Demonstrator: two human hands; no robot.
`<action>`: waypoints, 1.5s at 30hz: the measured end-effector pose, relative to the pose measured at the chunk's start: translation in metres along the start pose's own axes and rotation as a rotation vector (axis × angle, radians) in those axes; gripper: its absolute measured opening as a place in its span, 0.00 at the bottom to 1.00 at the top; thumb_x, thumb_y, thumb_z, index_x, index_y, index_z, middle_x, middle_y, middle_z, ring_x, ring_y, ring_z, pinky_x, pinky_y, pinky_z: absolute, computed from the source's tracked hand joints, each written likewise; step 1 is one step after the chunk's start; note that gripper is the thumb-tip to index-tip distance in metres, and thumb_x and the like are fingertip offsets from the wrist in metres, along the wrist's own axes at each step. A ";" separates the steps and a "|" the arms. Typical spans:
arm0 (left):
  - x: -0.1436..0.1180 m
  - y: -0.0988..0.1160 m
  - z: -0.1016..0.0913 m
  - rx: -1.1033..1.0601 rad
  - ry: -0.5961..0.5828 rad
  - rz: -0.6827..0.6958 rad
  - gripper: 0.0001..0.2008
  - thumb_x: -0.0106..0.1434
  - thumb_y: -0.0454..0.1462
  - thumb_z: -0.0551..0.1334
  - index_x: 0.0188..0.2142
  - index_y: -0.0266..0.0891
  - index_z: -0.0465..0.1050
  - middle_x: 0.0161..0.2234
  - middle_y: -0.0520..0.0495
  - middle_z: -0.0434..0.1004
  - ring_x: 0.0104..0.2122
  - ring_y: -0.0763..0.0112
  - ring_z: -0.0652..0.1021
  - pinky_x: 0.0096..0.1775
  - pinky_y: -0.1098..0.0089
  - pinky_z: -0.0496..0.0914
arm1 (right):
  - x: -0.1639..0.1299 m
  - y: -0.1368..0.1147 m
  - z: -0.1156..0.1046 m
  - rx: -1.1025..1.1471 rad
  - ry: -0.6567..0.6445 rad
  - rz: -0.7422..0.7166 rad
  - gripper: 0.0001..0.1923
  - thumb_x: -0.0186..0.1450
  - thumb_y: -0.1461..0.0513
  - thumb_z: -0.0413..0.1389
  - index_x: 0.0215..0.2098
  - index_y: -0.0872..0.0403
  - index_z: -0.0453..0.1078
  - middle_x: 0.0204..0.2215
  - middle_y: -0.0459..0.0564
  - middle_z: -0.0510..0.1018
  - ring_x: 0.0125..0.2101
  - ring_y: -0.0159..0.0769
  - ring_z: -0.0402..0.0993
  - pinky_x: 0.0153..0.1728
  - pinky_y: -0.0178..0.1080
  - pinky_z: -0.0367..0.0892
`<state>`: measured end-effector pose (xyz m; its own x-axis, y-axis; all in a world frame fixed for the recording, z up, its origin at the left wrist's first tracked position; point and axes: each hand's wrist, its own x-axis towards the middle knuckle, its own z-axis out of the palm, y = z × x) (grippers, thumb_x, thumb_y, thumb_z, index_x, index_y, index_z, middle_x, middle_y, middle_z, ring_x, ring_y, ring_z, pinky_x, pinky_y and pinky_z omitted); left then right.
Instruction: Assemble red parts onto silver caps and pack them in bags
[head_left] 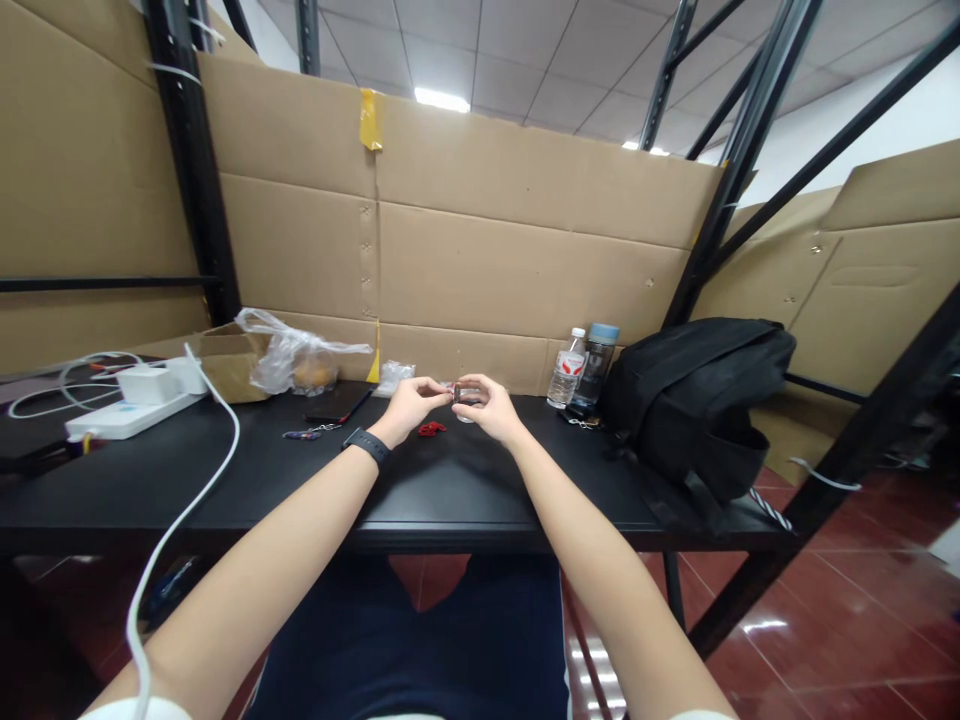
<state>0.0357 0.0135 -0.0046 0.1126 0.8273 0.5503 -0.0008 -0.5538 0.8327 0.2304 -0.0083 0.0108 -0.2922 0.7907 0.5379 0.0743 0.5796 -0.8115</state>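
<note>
Above the middle of the black table, my left hand and my right hand meet with their fingertips close together. Both are closed in a pinch. A small dark piece shows between the fingertips of my right hand; its kind is too small to tell. Whatever my left fingers pinch is hidden. On the table below my left hand lies a small bundle of red cord. A clear, roundish item shows partly beneath my right fingers. A dark watch is around my left wrist.
Left stand a white power strip with a cable and a clear plastic bag. A small clear packet lies behind my left hand. Right are a water bottle, a blue-lidded bottle and a black backpack. Cardboard walls the back.
</note>
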 end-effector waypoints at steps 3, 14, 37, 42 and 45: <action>0.001 0.001 -0.001 0.007 -0.036 0.013 0.25 0.47 0.53 0.75 0.35 0.36 0.79 0.38 0.39 0.85 0.40 0.57 0.83 0.49 0.56 0.75 | -0.001 -0.002 0.001 0.027 -0.001 0.007 0.29 0.50 0.57 0.71 0.48 0.51 0.69 0.48 0.54 0.79 0.43 0.39 0.80 0.46 0.44 0.77; 0.002 0.000 -0.001 0.351 -0.098 0.161 0.16 0.61 0.48 0.64 0.37 0.36 0.79 0.40 0.41 0.80 0.44 0.58 0.78 0.52 0.58 0.71 | -0.001 0.001 0.001 0.033 -0.010 0.027 0.29 0.49 0.55 0.72 0.46 0.51 0.71 0.48 0.54 0.79 0.44 0.42 0.80 0.47 0.46 0.78; -0.003 -0.006 0.009 0.498 -0.023 0.240 0.09 0.64 0.41 0.65 0.37 0.40 0.81 0.41 0.44 0.73 0.45 0.61 0.76 0.55 0.59 0.69 | 0.008 0.022 -0.012 -0.265 -0.005 -0.068 0.12 0.64 0.55 0.61 0.30 0.55 0.76 0.39 0.51 0.76 0.39 0.36 0.74 0.43 0.39 0.73; -0.002 -0.008 0.013 0.416 -0.006 0.142 0.12 0.68 0.38 0.57 0.44 0.40 0.78 0.44 0.43 0.78 0.47 0.62 0.77 0.54 0.61 0.70 | 0.005 0.016 -0.019 -0.577 -0.063 -0.070 0.06 0.59 0.67 0.60 0.25 0.55 0.76 0.39 0.51 0.75 0.42 0.37 0.74 0.51 0.41 0.67; -0.009 -0.003 0.015 0.569 -0.133 0.162 0.11 0.64 0.44 0.63 0.41 0.44 0.82 0.48 0.45 0.79 0.51 0.59 0.76 0.56 0.60 0.68 | 0.004 0.014 -0.023 -0.645 -0.106 -0.064 0.06 0.58 0.68 0.62 0.24 0.55 0.76 0.39 0.51 0.75 0.43 0.38 0.74 0.52 0.41 0.65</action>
<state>0.0496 0.0057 -0.0129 0.2791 0.7295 0.6244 0.4991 -0.6658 0.5547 0.2519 0.0072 0.0068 -0.4046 0.7462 0.5286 0.6007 0.6527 -0.4617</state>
